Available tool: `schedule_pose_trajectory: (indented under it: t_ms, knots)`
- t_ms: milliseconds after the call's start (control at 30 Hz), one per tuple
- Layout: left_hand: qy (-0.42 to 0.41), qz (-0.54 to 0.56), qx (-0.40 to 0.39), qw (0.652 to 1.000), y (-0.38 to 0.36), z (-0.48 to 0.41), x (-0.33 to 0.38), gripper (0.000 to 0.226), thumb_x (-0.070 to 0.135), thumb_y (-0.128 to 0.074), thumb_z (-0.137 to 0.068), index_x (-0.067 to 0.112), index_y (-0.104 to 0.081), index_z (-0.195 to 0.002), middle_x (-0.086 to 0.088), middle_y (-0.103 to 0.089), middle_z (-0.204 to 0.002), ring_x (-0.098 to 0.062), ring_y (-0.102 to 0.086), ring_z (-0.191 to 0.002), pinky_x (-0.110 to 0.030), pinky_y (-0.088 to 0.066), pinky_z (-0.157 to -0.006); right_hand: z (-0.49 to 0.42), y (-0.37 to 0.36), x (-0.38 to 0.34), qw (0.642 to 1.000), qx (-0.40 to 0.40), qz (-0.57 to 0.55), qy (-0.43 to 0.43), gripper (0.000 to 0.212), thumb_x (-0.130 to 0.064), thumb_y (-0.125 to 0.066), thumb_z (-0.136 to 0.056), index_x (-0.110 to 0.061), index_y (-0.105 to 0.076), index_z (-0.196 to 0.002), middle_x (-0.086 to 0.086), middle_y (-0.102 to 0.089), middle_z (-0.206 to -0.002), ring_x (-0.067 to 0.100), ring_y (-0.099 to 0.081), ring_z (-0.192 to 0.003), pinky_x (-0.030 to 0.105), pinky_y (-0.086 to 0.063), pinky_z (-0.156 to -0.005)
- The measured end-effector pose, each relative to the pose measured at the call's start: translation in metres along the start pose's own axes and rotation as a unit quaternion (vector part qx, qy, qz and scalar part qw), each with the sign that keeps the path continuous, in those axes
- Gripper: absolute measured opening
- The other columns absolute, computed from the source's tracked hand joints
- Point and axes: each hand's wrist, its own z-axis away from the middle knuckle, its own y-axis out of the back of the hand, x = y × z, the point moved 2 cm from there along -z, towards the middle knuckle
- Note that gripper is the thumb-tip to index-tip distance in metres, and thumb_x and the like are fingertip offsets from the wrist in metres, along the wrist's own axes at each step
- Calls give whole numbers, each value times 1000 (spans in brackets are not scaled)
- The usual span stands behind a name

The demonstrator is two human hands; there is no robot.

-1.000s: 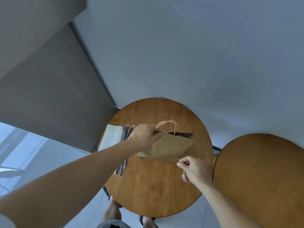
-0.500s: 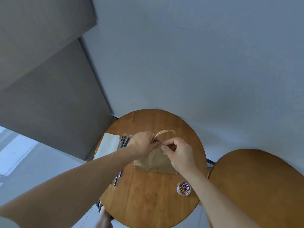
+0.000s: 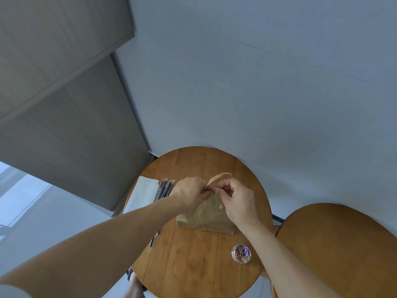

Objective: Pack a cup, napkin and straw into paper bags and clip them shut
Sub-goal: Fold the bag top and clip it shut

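A brown paper bag [image 3: 207, 218] with twisted paper handles [image 3: 219, 177] stands on the round wooden table [image 3: 193, 261]. My left hand [image 3: 189, 194] pinches the bag's folded top from the left. My right hand [image 3: 236, 201] pinches the same top edge from the right, fingertips meeting the left hand's. A paper clip between the fingers cannot be made out. The bag's contents are hidden. A small clear tub of coloured paper clips [image 3: 241, 253] sits near the table's right front.
White napkins [image 3: 142, 193] lie at the table's left edge, with several black wrapped straws [image 3: 165, 188] beside them, partly under my left forearm. A second round wooden table [image 3: 343, 248] stands close on the right. A grey wall rises behind.
My right hand rose from the clip tub to the bag's top and now pinches it beside my left hand. The bag's open mouth has been pressed shut. The camera view tilted.
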Motion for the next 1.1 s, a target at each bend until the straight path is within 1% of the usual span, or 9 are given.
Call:
schedule_pose_trajectory:
  t_ms: [67, 167, 267, 367, 500, 633, 800, 967, 1100]
  knots:
    - [-5, -5, 2, 1000, -1, 1, 0, 21, 36, -54, -99, 25, -71, -105, 6, -65, -86, -18, -64, -82, -30, -47, -67, -1, 0, 2, 999, -2, 36, 13, 6, -16, -72, -89, -21, -70, -88, -13, -67, -69, 6, -61, -48, 24, -53, -54]
    - [-19, -9, 13, 1000, -1, 1, -1, 21, 35, -52, -100, 26, -70, -105, 9, -60, -86, -19, -63, -84, -29, -45, -68, -3, -1, 4, 997, -11, 67, 27, 2, -17, -72, -90, -19, -71, -90, -15, -68, -73, 3, -62, -56, 25, -54, -58]
    - [-32, -7, 22, 999, -3, 2, -1, 20, 35, -52, -100, 27, -70, -105, 7, -65, -92, -18, -63, -85, -29, -45, -69, -5, -1, 4, 993, -12, 102, 49, 3, -18, -71, -90, -16, -72, -92, -9, -71, -78, 10, -67, -67, 31, -57, -63]
    - [-43, -7, 27, 999, -4, 2, -2, 19, 33, -52, -99, 27, -70, -103, 7, -66, -91, -17, -62, -83, -30, -46, -70, -4, -2, 3, 988, -1, 130, 87, 4, -17, -71, -90, -15, -72, -93, -6, -72, -79, 11, -67, -68, 33, -57, -63]
    - [-50, -3, 28, 998, -5, 2, -4, 15, 31, -53, -99, 25, -67, -96, 12, -58, -83, -15, -60, -80, -30, -46, -69, 1, -4, 4, 976, 5, 176, 128, 7, -18, -69, -91, -11, -71, -92, -4, -71, -79, 11, -66, -66, 34, -56, -60]
    - [-50, 0, 33, 998, -6, 3, -6, 16, 30, -54, -98, 22, -65, -91, 8, -61, -84, -16, -59, -78, -30, -45, -68, 0, -4, 6, 964, -17, 230, 135, 16, -25, -64, -95, -10, -68, -91, -1, -68, -76, 15, -63, -62, 35, -54, -56]
    - [-46, 9, 36, 998, -7, 2, -4, 18, 31, -55, -98, 21, -60, -83, 10, -54, -77, -15, -56, -74, -27, -39, -63, 3, -1, 4, 946, 28, 257, 196, 21, -13, -79, -82, -6, -62, -71, 1, -59, -60, 18, -52, -44, 34, -46, -37]
    - [-41, 7, 38, 998, -9, 2, -5, 20, 31, -55, -98, 25, -55, -79, 9, -55, -76, -15, -57, -74, -28, -42, -64, 6, -5, 11, 943, 32, 258, 206, 12, -19, -73, -87, -9, -70, -81, -1, -68, -76, 16, -61, -53, 35, -52, -43]
    - [-30, 5, 35, 999, -7, 2, -6, 21, 32, -56, -97, 19, -58, -81, 7, -60, -78, -17, -60, -76, -32, -49, -68, 9, -5, 12, 944, 23, 239, 227, 10, -20, -73, -89, -10, -74, -93, -2, -72, -93, 11, -66, -61, 30, -55, -48]
